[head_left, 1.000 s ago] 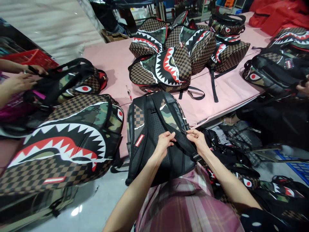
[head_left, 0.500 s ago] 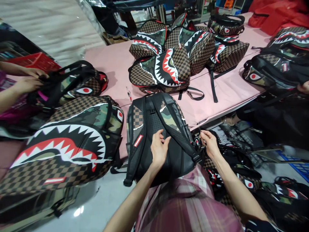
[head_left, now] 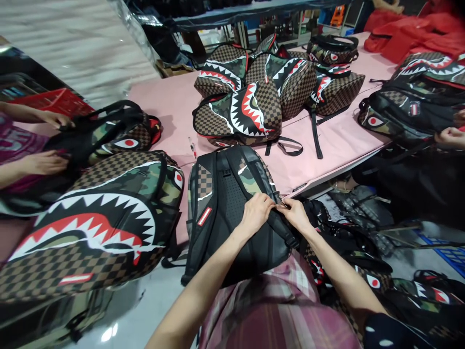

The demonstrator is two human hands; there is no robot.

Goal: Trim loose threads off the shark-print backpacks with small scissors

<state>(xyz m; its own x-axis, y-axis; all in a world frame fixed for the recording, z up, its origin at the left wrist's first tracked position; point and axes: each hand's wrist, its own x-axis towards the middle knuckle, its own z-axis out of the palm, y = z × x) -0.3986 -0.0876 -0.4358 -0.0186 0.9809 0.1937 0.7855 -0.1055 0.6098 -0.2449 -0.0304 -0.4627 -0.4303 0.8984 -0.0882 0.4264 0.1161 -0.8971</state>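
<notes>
A backpack [head_left: 232, 218] lies with its back panel up at the table's front edge, black with camouflage and brown check patches. Its padded shoulder straps [head_left: 209, 213] run down either side. My left hand [head_left: 257, 212] rests over the right-hand strap, fingers pinched together at the pack's right side. From the right, my right hand [head_left: 296, 214] meets it there, its fingers pinched too. The fingertips almost touch, and whatever is between them is too small to make out.
Several shark-mouth backpacks [head_left: 238, 114] are heaped on the pink table [head_left: 163, 92]. A large one [head_left: 94, 228] lies left, beside a co-worker's hands [head_left: 45, 162] on another bag. More bags [head_left: 363, 261] are piled low at right. Another person's hand [head_left: 452, 138] touches a bag at far right.
My right hand has come leftward from beyond the pack's edge to its side. My left hand has moved right from the back panel to meet it, its fingers closing.
</notes>
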